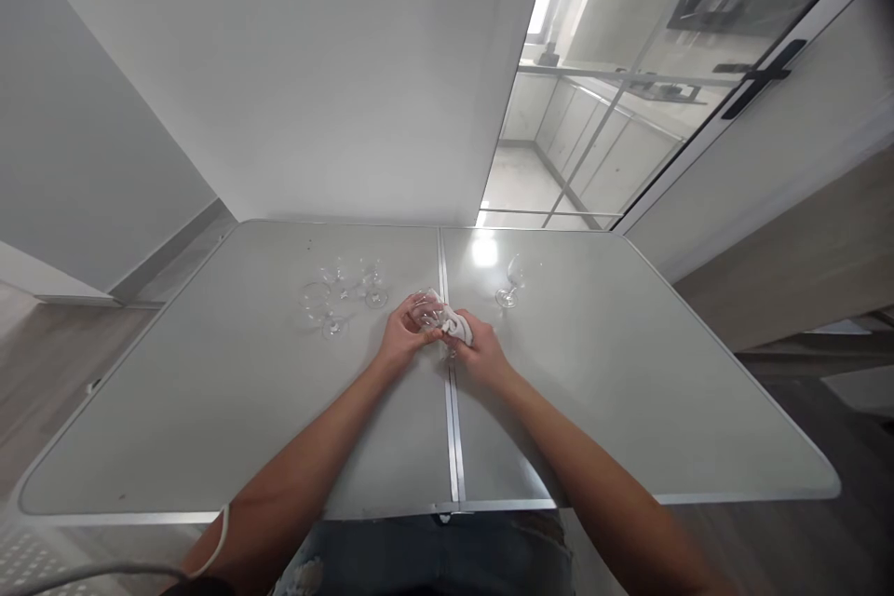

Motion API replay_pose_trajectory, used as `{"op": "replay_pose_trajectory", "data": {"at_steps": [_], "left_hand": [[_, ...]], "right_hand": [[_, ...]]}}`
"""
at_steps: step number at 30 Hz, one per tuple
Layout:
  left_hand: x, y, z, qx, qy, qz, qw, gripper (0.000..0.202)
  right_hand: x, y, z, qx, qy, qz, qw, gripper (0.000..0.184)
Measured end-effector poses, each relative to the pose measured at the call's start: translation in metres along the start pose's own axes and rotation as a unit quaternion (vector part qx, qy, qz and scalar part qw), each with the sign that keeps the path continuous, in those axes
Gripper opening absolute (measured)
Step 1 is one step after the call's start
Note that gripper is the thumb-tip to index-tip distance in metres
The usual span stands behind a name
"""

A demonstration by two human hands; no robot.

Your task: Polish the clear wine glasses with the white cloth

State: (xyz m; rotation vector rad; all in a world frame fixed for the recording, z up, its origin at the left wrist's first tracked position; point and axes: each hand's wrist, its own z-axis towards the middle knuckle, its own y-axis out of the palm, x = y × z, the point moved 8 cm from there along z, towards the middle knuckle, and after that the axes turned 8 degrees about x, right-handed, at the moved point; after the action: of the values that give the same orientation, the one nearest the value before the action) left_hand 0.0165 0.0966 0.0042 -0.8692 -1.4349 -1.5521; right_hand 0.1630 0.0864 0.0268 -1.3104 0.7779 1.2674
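My left hand (401,337) is closed around a clear wine glass (424,309) held over the middle of the grey table (593,391). My right hand (481,354) is closed on a white cloth (455,324) pressed against that glass. Both hands meet just above the table's centre seam. Left of them stand three more clear wine glasses (342,293) in a loose group. A single wine glass (511,283) stands upright to the right of my hands.
A metal seam (453,428) runs down the table's middle. A white wall panel (314,65) rises behind the table. Glass doors (615,112) lie at the back right. A white cable (216,540) hangs by my left arm.
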Motion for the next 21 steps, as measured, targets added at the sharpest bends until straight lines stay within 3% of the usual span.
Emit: {"op": "replay_pose_trajectory", "data": {"at_steps": [3,5,10,16,21], "left_hand": [[-0.001,0.007,-0.006,-0.044,-0.021,-0.027,0.998,0.071],[0.002,0.01,-0.008,-0.051,-0.025,-0.045,0.997,0.073],[0.012,0.003,-0.004,0.006,-0.002,-0.094,0.996,0.07],[0.016,-0.012,0.0,0.086,0.017,-0.122,0.989,0.07],[0.014,-0.003,-0.003,0.057,0.002,-0.123,0.991,0.07]], "right_hand": [[0.015,0.017,-0.003,-0.075,0.138,0.217,0.964,0.04],[0.022,0.02,-0.004,-0.071,0.185,0.279,0.94,0.042],[0.016,-0.013,0.003,0.103,0.095,0.27,0.953,0.039],[-0.007,0.006,-0.001,-0.006,0.027,0.302,0.953,0.046],[-0.003,0.01,0.0,-0.006,0.002,0.304,0.953,0.043]]}}
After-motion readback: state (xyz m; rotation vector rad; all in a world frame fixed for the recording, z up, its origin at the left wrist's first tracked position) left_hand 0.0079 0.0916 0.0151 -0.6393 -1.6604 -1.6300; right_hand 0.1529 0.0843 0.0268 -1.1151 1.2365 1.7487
